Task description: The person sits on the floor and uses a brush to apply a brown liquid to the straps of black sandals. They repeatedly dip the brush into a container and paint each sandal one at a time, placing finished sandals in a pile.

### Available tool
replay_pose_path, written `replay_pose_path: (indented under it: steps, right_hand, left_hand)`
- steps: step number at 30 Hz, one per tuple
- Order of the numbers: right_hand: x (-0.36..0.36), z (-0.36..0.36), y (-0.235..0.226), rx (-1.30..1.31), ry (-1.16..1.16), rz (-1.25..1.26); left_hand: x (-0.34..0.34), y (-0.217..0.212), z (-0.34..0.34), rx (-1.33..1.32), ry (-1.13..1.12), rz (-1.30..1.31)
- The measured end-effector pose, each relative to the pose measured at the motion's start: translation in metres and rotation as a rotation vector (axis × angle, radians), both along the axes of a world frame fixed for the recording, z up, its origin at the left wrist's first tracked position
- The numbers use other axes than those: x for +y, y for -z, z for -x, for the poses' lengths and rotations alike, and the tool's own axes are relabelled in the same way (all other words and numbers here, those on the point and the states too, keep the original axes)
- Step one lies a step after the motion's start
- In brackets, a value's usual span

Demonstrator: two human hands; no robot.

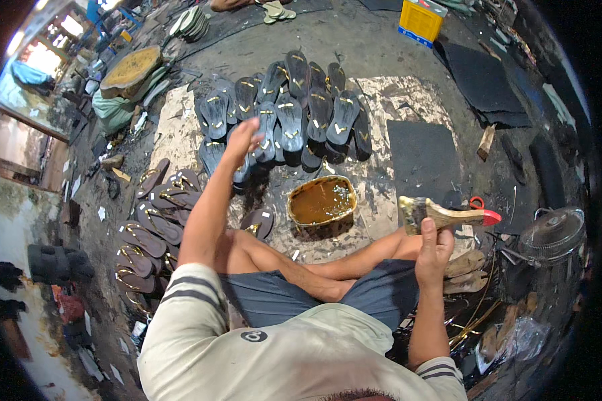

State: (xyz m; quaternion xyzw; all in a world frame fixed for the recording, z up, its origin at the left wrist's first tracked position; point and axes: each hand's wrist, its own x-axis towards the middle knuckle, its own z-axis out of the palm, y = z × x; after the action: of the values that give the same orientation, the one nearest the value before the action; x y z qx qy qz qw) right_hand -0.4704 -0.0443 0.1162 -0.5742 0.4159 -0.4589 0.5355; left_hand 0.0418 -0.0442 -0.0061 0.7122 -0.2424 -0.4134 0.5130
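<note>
1. Sandals (289, 125) are piled ahead, long axes mostly pointing away; over their left side the nearer left hand (244, 142) is held, loosely spread, contact unclear.
2. The tub (290, 203) is set between the hands.
3. The brush (453, 216) is gripped crosswise by the right hand (435, 246), bristles leftward.

Red-tipped brush (456, 216), bristles (413, 212) leftward

Rectangular yellow-rimmed tub (328, 221) on flat mottled tan sheet (411, 100); black V-strap sandals (289, 123) on far side; brown gold-strapped sandals (155, 222) left; flat rectangular black mat (421, 160) right.
</note>
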Motion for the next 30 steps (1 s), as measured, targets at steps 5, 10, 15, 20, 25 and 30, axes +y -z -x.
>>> replay_pose_path:
  steps: [5, 10, 15, 20, 25, 30]
  right_hand:
    - [-0.011, 0.014, 0.007, 0.084, 0.092, 0.003]
    - [-0.015, -0.016, 0.002, 0.190, 0.066, 0.014]
    - [-0.020, -0.070, 0.016, 0.301, -0.153, -0.006]
    - [-0.023, -0.116, 0.104, 0.255, -0.495, 0.032]
    - [-0.032, -0.148, 0.153, 0.791, -0.577, 0.492]
    - [-0.043, -0.148, 0.134, 0.458, -0.445, 0.385]
  left_hand:
    - [0.210, 0.070, 0.008, -0.720, 0.764, -0.355]
    - [0.305, 0.130, 0.049, -0.707, 0.505, -0.396]
    - [0.346, 0.133, 0.058, -0.641, 0.258, -0.205]
    - [0.372, 0.044, 0.069, -0.711, -0.139, -0.461]
    - [0.386, -0.083, 0.152, -0.156, -0.427, 0.112]
    - [0.411, -0.038, 0.206, -0.462, -0.346, 0.136]
